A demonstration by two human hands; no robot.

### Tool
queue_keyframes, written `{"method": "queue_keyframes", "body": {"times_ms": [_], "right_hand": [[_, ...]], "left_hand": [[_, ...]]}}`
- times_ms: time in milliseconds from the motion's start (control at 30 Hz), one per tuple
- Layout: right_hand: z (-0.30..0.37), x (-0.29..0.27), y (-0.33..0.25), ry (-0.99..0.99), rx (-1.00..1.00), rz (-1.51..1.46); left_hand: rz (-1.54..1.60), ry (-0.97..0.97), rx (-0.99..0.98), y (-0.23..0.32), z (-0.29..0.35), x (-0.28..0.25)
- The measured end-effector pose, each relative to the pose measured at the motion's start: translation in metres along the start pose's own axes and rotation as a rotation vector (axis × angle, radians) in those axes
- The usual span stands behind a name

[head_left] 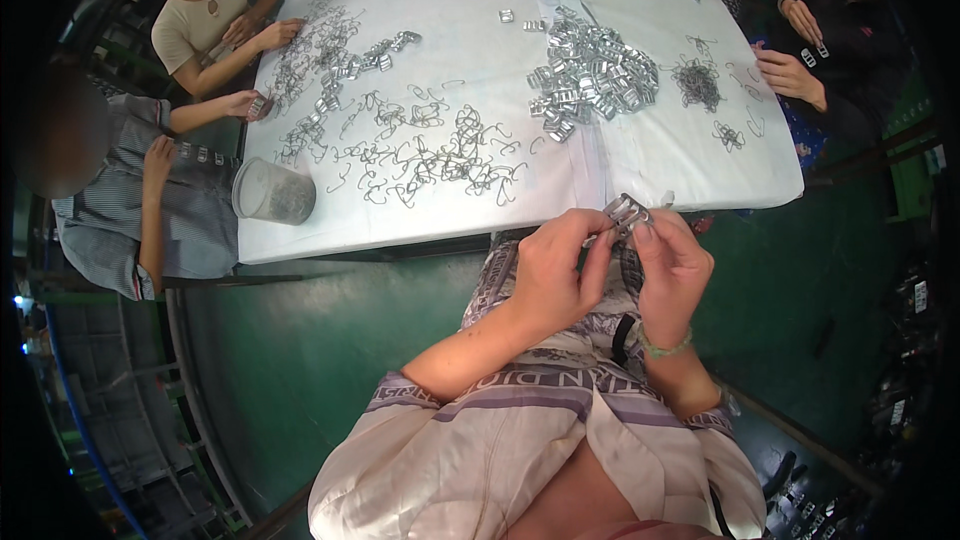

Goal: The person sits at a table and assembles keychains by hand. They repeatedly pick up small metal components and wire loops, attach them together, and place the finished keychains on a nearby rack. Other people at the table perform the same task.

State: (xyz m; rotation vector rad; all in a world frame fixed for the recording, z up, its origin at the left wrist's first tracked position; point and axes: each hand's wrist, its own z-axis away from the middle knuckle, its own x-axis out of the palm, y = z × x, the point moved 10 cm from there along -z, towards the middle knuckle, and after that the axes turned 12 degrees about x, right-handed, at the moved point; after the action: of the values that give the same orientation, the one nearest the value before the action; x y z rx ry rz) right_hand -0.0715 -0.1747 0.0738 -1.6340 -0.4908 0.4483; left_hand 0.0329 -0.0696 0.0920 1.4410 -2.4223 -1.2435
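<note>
Just off the near edge of the table, I hold a shiny metal buckle (627, 208) with slots between both hands. The fingers of my left hand (558, 268) are closed in a pinch at its left side. My right hand (672, 268) grips its right side between thumb and fingers; whether a wire hook is also in the fingers is too small to tell. Beyond my hands lies a heap of similar metal buckles (600, 75). Left of that heap, many bent wire hooks (440, 160) are scattered over the white-covered table (430, 50).
Two people sit along the left side, one in a striped shirt (195, 170), one in a cream top (190, 35). A person in dark clothes (850, 60) works at the right. A clear plastic tub (272, 192) stands at the left corner. More wire hooks (697, 85) lie at the right.
</note>
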Motion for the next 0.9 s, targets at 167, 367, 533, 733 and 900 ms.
{"method": "queue_keyframes", "body": {"times_ms": [167, 367, 533, 733, 900], "right_hand": [[-0.003, 0.003, -0.01, -0.01, -0.145, 0.092], [0.002, 0.005, -0.019, -0.061, -0.224, 0.08], [0.009, 0.002, -0.012, -0.166, -0.144, -0.089], [0.019, -0.007, -0.011, -0.219, -0.116, -0.165], [0.019, -0.012, -0.007, -0.224, -0.126, -0.13]], "left_hand": [[0.222, -0.085, -0.203, -0.011, 0.006, 0.008], [0.391, -0.173, -0.288, -0.013, 0.011, 0.014], [0.507, -0.216, -0.302, -0.034, 0.015, -0.001], [-0.218, -0.009, -0.385, -0.164, 0.029, -0.093], [-0.563, -0.134, -0.179, -0.212, 0.005, -0.11]]}}
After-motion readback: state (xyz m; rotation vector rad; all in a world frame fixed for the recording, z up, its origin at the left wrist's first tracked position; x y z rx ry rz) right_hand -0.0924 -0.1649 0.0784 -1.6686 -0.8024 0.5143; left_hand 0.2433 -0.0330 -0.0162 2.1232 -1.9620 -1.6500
